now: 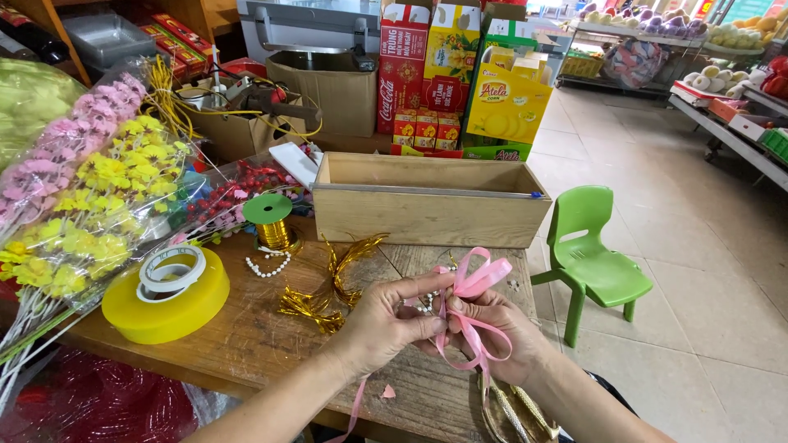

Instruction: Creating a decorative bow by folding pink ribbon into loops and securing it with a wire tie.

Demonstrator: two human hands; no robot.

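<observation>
Head view: both hands, left (386,324) and right (497,328), pinch a pink ribbon (474,283) bow. It looks soft, light and floppy; best held at the middle knot.

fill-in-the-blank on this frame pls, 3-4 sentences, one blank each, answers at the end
1. Both hands, the left hand and the right hand, hold a looped ribbon whose colour is ____.
2. The small chair on the floor beside the table is ____ in colour.
3. The white tape roll lies on top of a bigger roll that is ____.
4. The long open box at the back of the table is made of ____.

Missing words: pink; green; yellow; wood
</observation>
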